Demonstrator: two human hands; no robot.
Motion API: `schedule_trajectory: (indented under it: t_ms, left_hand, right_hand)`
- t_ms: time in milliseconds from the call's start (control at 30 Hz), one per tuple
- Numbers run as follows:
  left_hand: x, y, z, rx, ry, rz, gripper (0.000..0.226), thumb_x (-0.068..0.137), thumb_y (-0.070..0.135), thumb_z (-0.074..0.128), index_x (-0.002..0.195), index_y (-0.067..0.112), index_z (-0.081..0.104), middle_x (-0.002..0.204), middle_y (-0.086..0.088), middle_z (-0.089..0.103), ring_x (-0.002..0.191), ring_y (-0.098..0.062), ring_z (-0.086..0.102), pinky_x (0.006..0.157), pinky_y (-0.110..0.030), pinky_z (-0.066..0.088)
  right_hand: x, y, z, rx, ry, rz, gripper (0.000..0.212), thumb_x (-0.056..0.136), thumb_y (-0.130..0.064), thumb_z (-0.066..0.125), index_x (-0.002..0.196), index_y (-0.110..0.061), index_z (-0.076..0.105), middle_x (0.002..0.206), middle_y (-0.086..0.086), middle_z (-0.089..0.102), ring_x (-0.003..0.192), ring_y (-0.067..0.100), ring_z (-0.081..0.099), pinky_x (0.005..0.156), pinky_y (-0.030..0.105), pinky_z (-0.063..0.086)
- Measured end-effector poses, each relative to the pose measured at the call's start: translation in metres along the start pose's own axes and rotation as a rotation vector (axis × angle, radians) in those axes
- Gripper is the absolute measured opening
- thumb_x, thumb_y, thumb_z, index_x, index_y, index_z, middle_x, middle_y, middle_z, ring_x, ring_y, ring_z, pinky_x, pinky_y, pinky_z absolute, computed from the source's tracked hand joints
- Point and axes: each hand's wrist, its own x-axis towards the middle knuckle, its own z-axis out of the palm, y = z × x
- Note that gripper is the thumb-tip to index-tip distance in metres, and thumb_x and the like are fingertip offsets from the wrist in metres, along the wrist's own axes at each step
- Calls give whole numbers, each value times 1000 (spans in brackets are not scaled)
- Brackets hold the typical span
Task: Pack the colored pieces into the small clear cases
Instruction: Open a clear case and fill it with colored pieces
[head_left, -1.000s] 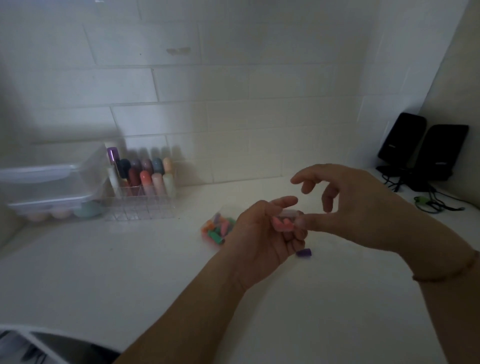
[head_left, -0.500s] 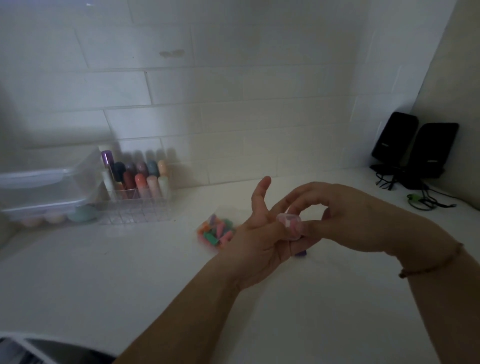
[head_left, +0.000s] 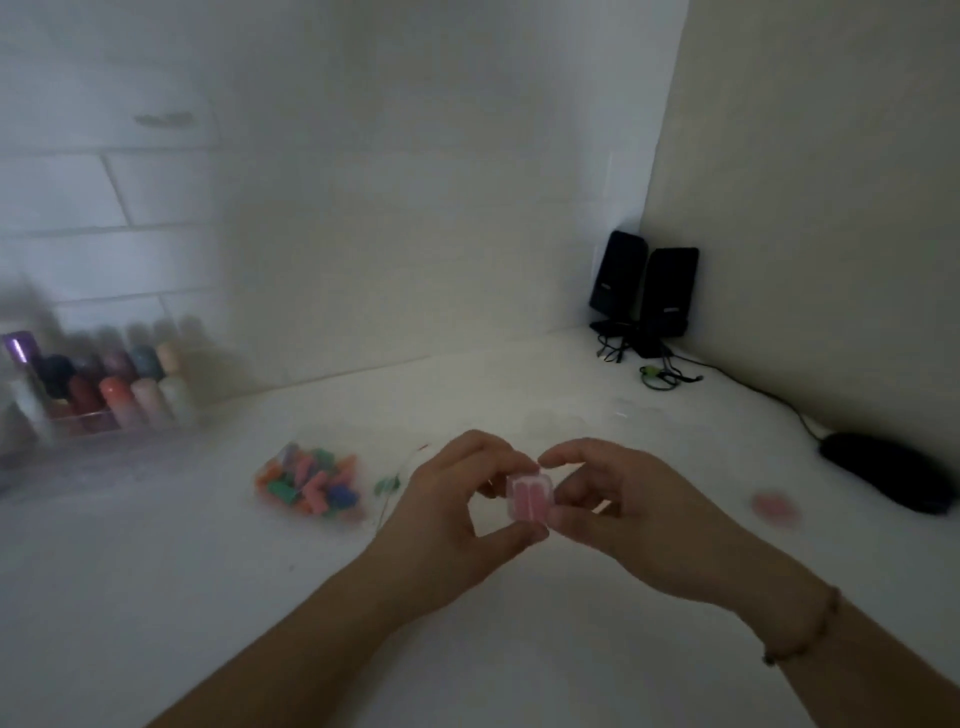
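Both hands meet above the white counter (head_left: 156, 597) and pinch one small clear case (head_left: 530, 496) with pink pieces inside. My left hand (head_left: 457, 514) holds its left side between thumb and fingers. My right hand (head_left: 623, 499) pinches its right side. A heap of colored pieces (head_left: 309, 480) in orange, pink, green and blue lies on the counter left of the hands. A blurred pink item (head_left: 774, 506), possibly another filled case, lies to the right.
A clear organizer with colored bottles (head_left: 104, 384) stands at the back left by the tiled wall. Two black speakers (head_left: 644, 286) with cables stand in the back right corner. A dark object (head_left: 883, 470) lies at the far right. A small green piece (head_left: 387, 486) sits beside the heap.
The view has swung to the right. Both hands have come together square on the pink-filled case, which now faces the camera; before, the right hand was closing on it in the left palm.
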Motion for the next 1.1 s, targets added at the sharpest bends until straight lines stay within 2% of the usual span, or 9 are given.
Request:
schedule_trajectory:
  t_ms: [67, 133, 233, 333, 400, 567, 767, 967, 1100]
  left_hand:
    - [2, 10, 13, 43, -73, -1, 33, 75, 31, 80, 103, 21, 68, 98, 12, 60, 87, -7, 59, 75, -21, 49]
    - [6, 20, 28, 163, -148, 26, 32, 79, 42, 71, 106, 25, 66, 99, 15, 59, 90, -2, 56, 79, -20, 47]
    - [17, 32, 63, 379, -221, 162, 39, 82, 54, 62, 110, 28, 64, 105, 12, 59, 96, -9, 53, 82, -29, 47]
    - [32, 45, 108, 378, -174, 188, 38, 80, 56, 61, 104, 27, 67, 102, 8, 59, 95, -16, 52, 81, -32, 44]
    - [44, 51, 136, 389, -130, 161, 38, 79, 58, 59, 101, 29, 68, 99, 8, 58, 94, -17, 50, 79, -32, 42]
    - [69, 50, 182, 459, -121, 41, 41, 77, 65, 49, 99, 36, 69, 108, 6, 55, 102, -23, 46, 84, -38, 38]
    - [88, 48, 208, 574, -152, -32, 52, 70, 73, 40, 91, 39, 73, 106, 5, 59, 98, -28, 51, 78, -45, 36]
    - [93, 41, 197, 606, -256, -53, 80, 69, 82, 30, 124, 30, 59, 124, 5, 52, 112, -27, 41, 87, -43, 25]
    - [84, 24, 179, 656, -245, 33, 57, 81, 64, 42, 117, 27, 64, 120, 1, 54, 110, -29, 46, 86, -45, 33]
  right_hand:
    - [-21, 21, -12, -36, 131, 17, 23, 85, -30, 70, 104, -38, 61, 83, -14, 70, 76, 3, 65, 66, 15, 48]
    - [-39, 46, -29, -165, 398, -6, 17, 83, -24, 71, 94, -35, 65, 75, -13, 67, 67, 6, 63, 60, 12, 44]
    - [-55, 96, -53, -495, 653, 106, 25, 80, -5, 70, 92, -27, 68, 81, -14, 63, 76, 12, 59, 71, 25, 44]
    - [-60, 132, -64, -640, 660, 224, 14, 82, -15, 60, 88, -19, 72, 93, 0, 68, 91, 30, 62, 83, 37, 47]
    - [-62, 140, -63, -607, 627, 291, 31, 82, -27, 44, 90, -18, 73, 95, 2, 68, 90, 30, 62, 81, 37, 47]
    - [-66, 134, -66, -517, 670, 402, 29, 83, -1, 56, 98, -18, 73, 109, 1, 66, 98, 26, 57, 84, 39, 48]
    - [-65, 135, -72, -466, 653, 466, 28, 88, -11, 55, 108, -24, 70, 117, -3, 61, 112, 23, 48, 92, 36, 44]
    - [-66, 141, -73, -410, 826, 435, 27, 80, -3, 65, 100, -21, 71, 114, 0, 65, 113, 27, 48, 91, 38, 42]
    - [-65, 140, -75, -337, 989, 409, 21, 79, -4, 68, 96, -17, 71, 114, 6, 65, 113, 31, 49, 91, 39, 42]
